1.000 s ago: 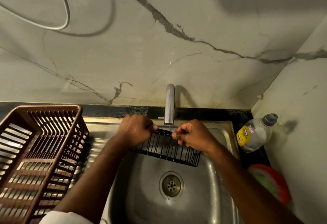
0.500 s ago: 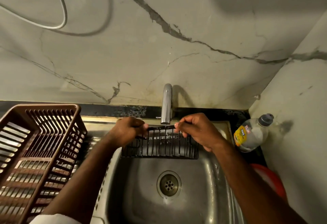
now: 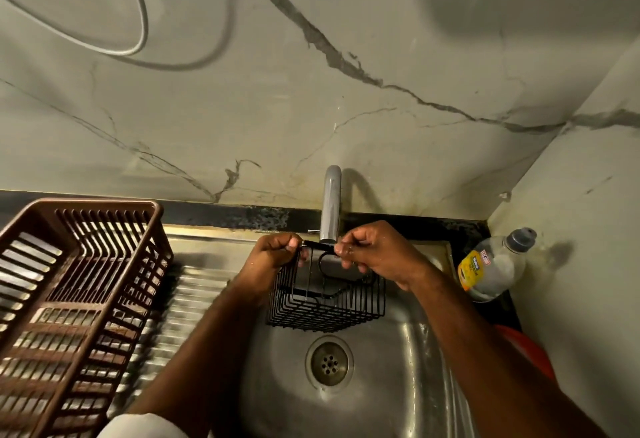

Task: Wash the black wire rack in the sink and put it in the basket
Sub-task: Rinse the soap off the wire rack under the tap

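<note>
The black wire rack (image 3: 325, 302) hangs over the steel sink (image 3: 391, 385), right under the tap spout (image 3: 330, 205). It is turned so that its open box shape faces me. My left hand (image 3: 277, 257) pinches the rack's top bar at the left. My right hand (image 3: 374, 254) pinches the same bar at the right, fingers curled round it. The brown plastic basket (image 3: 69, 299) stands on the drainboard to the left, with nothing in it.
A ribbed steel drainboard (image 3: 194, 299) lies between basket and sink bowl. The drain (image 3: 329, 363) sits below the rack. A clear bottle with a yellow label (image 3: 491, 264) leans in the right corner, and a red item (image 3: 526, 351) lies below it. Marble wall behind.
The rack has been turned from lying flat and wide to hanging upright from its top bar. Both hands have moved closer together under the spout.
</note>
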Tool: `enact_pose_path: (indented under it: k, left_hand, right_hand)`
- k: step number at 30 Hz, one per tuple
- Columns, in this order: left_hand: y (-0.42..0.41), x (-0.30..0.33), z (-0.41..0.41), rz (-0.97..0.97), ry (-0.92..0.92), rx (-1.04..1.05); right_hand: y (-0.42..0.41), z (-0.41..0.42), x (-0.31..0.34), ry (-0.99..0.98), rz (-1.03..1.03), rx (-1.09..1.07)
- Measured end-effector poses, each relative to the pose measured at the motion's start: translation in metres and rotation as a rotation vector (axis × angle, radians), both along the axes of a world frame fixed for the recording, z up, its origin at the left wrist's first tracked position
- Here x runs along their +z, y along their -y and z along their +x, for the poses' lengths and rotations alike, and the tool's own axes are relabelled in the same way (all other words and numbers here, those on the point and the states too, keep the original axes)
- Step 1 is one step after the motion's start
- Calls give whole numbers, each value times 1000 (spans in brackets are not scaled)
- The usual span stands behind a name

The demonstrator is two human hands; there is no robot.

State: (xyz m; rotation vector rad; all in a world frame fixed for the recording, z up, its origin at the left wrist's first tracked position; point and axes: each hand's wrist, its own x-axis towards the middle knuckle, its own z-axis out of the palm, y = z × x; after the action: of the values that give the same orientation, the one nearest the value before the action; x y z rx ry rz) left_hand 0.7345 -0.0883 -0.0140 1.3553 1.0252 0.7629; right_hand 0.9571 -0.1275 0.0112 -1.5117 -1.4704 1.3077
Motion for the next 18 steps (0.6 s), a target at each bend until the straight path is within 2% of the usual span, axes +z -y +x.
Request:
enact_pose_path:
  k: [5, 8, 11, 14, 16, 18]
  left_hand:
    - [-8, 11, 2, 67, 1, -107]
    - [-14, 8, 8, 83, -42, -92]
    - [-18, 3, 4, 16, -5, -70]
    - [-22, -6, -10, -89, 116, -46]
    - [-21, -12, -20, -165, 239, 20]
    - [-19, -16, -25, -181, 264, 26]
  right_hand:
    - [-5, -7, 5, 31, 17, 4]
    - [-6, -5, 7, 54, -1, 0]
    - [-7, 1, 8, 31, -25, -17]
    - [-4, 16, 7, 38, -1, -37]
    - [2, 25, 5, -66, 9, -48]
    - [8, 29, 1, -214, -5, -58]
